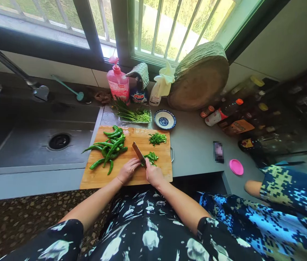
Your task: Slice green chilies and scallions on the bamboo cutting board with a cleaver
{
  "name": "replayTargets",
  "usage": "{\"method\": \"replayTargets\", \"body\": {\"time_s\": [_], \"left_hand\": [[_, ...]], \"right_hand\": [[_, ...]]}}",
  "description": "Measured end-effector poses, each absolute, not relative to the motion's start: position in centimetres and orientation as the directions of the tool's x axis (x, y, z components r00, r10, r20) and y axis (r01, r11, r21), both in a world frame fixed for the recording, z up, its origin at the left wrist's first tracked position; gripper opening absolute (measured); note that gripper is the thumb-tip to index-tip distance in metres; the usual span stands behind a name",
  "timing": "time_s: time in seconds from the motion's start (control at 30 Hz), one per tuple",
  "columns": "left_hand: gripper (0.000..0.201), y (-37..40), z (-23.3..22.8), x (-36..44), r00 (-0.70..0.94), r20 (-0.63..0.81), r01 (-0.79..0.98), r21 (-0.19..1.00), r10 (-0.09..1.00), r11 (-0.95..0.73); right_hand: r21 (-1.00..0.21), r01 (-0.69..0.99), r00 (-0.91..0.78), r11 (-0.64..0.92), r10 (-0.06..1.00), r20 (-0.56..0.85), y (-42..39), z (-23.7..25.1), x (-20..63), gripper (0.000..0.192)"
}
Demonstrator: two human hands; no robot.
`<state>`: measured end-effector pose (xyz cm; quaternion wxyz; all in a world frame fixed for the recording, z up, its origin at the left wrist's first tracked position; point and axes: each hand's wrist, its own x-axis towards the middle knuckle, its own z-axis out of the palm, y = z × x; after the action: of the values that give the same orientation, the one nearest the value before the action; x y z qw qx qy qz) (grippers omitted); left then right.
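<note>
At the near edge of the rectangular bamboo cutting board (pixel 99 177), the right hand (pixel 154 174) was closed around the handle of a broad-bladed kitchen knife (pixel 138 153), its grip hiding the handle entirely. The blade angled up and to the left, its edge down beside a small heap of chopped green pepper pieces (pixel 151 157). The left hand (pixel 127 170) rested on the board just left of the blade, fingers curled under, steadying what was being cut; whether it actually pinched a pepper could not be told.

Judging from this, good cutting called for keeping those left fingertips tucked behind the knuckles, the flat of the blade riding against them, and the slices short and even.

Farther left on the board lay a loose pile of whole long green chilli peppers (pixel 109 149), well apart from the knife. A second small mound of finely chopped greens (pixel 158 138) sat at the far right of the board. Beyond the board, on the grey tabletop (pixel 197 145), stood a blue-and-white patterned ceramic bowl (pixel 164 119) and a clear tray of green stalks (pixel 135 116).
</note>
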<state>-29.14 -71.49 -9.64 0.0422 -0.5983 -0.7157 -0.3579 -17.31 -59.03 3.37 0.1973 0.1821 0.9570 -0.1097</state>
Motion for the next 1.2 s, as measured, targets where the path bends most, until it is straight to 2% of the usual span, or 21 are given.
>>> {"method": "replayTargets", "body": {"time_s": [0.27,0.4,0.63,0.9,1.1,1.2], "left_hand": [[0.029,-71.3,-9.6,-29.1,-0.297,0.522,0.87,0.492,0.799,0.002],[0.031,-71.4,-9.4,-29.1,-0.301,0.5,0.855,0.519,0.812,-0.003],[0.031,-71.5,-9.0,-29.3,-0.299,0.494,0.847,0.532,0.817,-0.011],[0.03,-71.4,-9.4,-29.3,-0.304,0.507,0.854,0.52,0.806,-0.005],[0.032,-71.5,-9.4,-29.3,-0.301,0.475,0.841,0.541,0.827,-0.005],[0.031,-71.4,-9.1,-29.4,-0.294,0.478,0.839,0.544,0.827,-0.016]], "right_hand": [[-0.125,0.385,-0.835,0.914,0.288,-0.468,-58.9,6.0,-15.2,0.068],[-0.123,0.386,-0.827,0.914,0.284,-0.485,-59.6,5.0,-15.5,0.069],[-0.135,0.417,-0.851,0.899,0.334,-0.405,-59.5,3.3,-18.0,0.064],[-0.129,0.375,-0.85,0.918,0.285,-0.443,-59.0,5.2,-15.5,0.064],[-0.137,0.35,-0.867,0.927,0.265,-0.422,-59.6,3.6,-17.0,0.062],[-0.138,0.38,-0.86,0.915,0.295,-0.416,-59.2,2.9,-18.0,0.06]]}}
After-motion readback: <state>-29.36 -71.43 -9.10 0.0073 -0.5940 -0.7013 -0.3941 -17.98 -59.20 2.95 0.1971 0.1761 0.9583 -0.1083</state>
